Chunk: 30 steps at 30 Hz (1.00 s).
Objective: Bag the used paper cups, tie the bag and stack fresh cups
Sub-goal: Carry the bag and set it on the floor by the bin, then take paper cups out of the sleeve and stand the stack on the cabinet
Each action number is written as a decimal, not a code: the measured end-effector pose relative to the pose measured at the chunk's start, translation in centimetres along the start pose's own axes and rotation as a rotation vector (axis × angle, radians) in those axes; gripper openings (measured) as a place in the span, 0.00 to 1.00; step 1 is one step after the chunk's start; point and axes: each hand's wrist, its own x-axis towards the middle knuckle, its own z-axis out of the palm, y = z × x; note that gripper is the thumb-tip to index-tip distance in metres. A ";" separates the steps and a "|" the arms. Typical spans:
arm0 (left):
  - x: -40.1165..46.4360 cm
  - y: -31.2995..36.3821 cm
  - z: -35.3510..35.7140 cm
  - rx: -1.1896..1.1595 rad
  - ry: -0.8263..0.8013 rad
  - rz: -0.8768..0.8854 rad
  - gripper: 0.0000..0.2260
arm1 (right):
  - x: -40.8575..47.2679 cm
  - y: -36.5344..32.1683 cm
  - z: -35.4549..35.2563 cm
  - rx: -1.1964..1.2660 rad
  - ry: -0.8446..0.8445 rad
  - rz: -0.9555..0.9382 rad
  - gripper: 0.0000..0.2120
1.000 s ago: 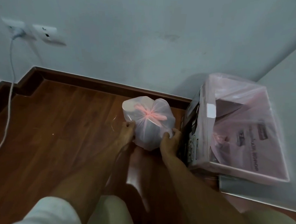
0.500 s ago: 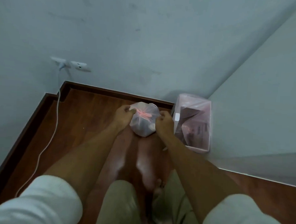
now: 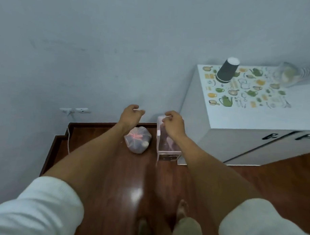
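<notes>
Both arms reach forward with nothing in them. The left hand (image 3: 130,114) hangs above the floor with its fingers loosely curled and parted, gripping nothing. The right hand (image 3: 173,124) is likewise empty, fingers bent inward; it sits in front of the lined box (image 3: 164,144), so I cannot tell whether it touches the pink liner or merely hovers over it, and it hides much of the box's opening.

Below and between the hands, the tied bag (image 3: 137,141) rests on the wooden floor (image 3: 113,168), near the skirting and just beside the box, apart from both hands. It is a rounded bundle with no clear long axis; its pink knot faces up and slightly toward the left. What lies inside is hard to make out through the cloudy plastic, apart from one pale round shape at its right edge.

Further right stands a white desk (image 3: 247,118) with a patterned top. A dark paper cup (image 3: 227,70) stands upside down on it, base up, leaning in this wide view toward the right. At the far right edge a sleeve of cups (image 3: 296,74) lies on its side, its long axis running left to right, blurred and cut off by the frame.

On the wall at left, a socket (image 3: 75,110) with a white cord (image 3: 68,140) dropping to the floor.
</notes>
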 end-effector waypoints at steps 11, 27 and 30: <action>-6.9 11.4 12.1 0.017 -0.077 0.150 0.24 | 0.7 0.7 -19.6 0.050 0.087 -0.133 0.14; -13.0 25.9 35.9 0.061 -0.158 0.266 0.28 | 7.5 6.7 -46.7 0.030 0.165 -0.220 0.15; -11.5 27.8 39.7 0.092 -0.189 0.291 0.27 | 9.7 8.3 -49.7 0.012 0.189 -0.197 0.15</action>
